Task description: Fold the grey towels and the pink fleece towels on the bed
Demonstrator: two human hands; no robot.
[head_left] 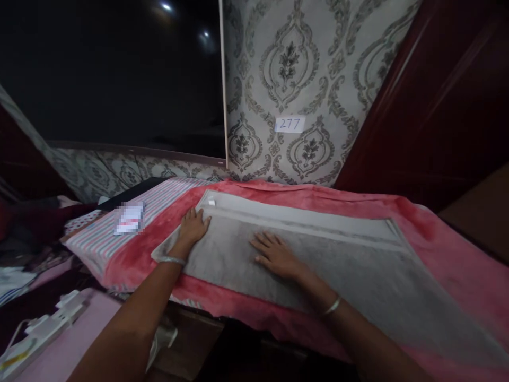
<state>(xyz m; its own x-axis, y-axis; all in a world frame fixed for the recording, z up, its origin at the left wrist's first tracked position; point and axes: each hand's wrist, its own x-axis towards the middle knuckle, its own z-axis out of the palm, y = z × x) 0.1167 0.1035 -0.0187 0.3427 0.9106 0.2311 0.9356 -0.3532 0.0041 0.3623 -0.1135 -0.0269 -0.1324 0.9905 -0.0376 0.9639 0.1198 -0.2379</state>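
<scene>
A grey plush towel (350,270) lies spread over a pink blanket (445,239). Along its far side runs a paler strip (302,209), with a small white tag (211,201) at the far left corner. My left hand (193,225) rests palm down on the towel's left end, its fingers spread. Farther right, my right hand (277,255) lies flat on the grey pile with the fingers apart. Neither hand grips anything. Each wrist wears a bangle.
A striped cloth (95,239) covers the left part of the surface, with a blurred white packet (129,218) on it. A white power strip (43,329) sits at lower left. Behind stand a large television (119,79) and a patterned wall bearing a label (290,124).
</scene>
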